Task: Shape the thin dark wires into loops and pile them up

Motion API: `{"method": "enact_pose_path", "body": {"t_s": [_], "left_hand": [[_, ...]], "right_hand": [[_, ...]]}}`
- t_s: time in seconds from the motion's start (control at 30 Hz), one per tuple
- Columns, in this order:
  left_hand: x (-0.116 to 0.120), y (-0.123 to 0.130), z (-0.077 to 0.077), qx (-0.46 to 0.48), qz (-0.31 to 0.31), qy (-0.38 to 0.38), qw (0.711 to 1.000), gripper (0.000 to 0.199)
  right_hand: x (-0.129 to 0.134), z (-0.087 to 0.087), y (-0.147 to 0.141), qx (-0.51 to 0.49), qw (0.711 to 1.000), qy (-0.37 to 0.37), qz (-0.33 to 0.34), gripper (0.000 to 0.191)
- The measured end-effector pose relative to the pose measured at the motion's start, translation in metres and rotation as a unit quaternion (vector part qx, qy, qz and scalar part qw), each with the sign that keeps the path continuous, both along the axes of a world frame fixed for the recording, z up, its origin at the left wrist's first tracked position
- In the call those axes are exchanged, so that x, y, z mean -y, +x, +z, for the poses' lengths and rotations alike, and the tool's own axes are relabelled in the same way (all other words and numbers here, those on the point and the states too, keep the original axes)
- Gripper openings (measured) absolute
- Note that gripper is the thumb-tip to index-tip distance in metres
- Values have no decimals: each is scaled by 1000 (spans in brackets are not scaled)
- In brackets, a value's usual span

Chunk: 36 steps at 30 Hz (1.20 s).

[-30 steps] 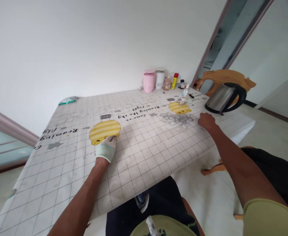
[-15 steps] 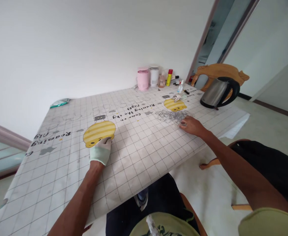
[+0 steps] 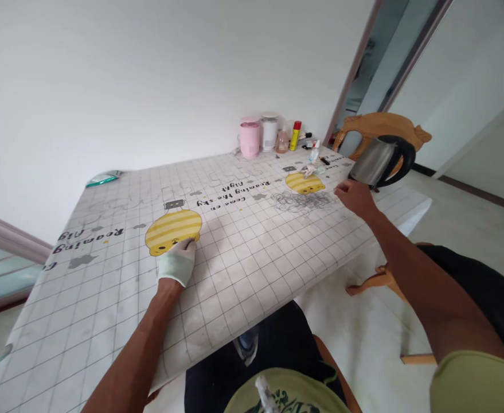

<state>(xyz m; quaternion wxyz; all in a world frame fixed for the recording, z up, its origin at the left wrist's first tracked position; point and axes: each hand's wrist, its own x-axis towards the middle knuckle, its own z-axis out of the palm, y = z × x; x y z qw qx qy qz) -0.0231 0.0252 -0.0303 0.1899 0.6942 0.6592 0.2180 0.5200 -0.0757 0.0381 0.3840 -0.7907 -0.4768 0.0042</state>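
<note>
My left hand [image 3: 178,261], in a pale glove with a mint-green cuff, rests on the white gridded tablecloth [image 3: 234,258]. It lies over the lower edge of a printed yellow striped balloon [image 3: 174,226]; its fingers look curled in, their undersides hidden. Bare and pinched closed, my right hand [image 3: 355,198] is just in front of the steel kettle [image 3: 371,163], at the right end of a patch of dark scribbles [image 3: 301,201]. Whatever its fingers hold, if anything, is too small to make out.
Along the wall stand a pink container [image 3: 250,137], a white container [image 3: 269,133], a pinkish bottle [image 3: 282,141] and a yellow can with a red cap [image 3: 295,136]. A small white bottle [image 3: 314,152] is nearby. A green-edged packet [image 3: 104,179] lies far left; a wooden chair [image 3: 389,123] stands behind the kettle.
My right hand has moved right and away from me, from the near edge of the scribbles to in front of the kettle. My left hand has stayed in place.
</note>
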Motion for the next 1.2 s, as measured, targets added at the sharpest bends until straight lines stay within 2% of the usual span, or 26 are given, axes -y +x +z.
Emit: {"method": "enact_pose_path", "body": {"t_s": [0.07,0.13,0.23,0.37,0.57,0.7,0.9,1.2], "left_hand": [[-1,-1,-3,0,-10,3,1000,38],[-1,-2,-4,3,-18,5,1000,39],[0,-2,-3,1,-13,6,1000,39],[3,-2,1,-3,-13,4,1000,37],[5,0,4,-12,-19,-2,1000,37],[4,-1,3,-15,-27,3,1000,37],[3,-2,1,-23,-18,3,1000,37],[1,0,-5,-3,-29,18,999,38]], "right_hand": [[-6,12,6,-85,996,32,-7,8],[-13,19,9,-129,990,54,-4,12],[-26,19,8,-202,974,105,-11,16],[-38,0,-1,-291,943,162,-19,20],[-42,-42,-21,-403,906,123,29,25],[-51,-49,-31,-420,893,155,39,20],[-63,-36,-31,-402,900,169,21,24],[-76,1,-36,-318,930,181,20,18]]}}
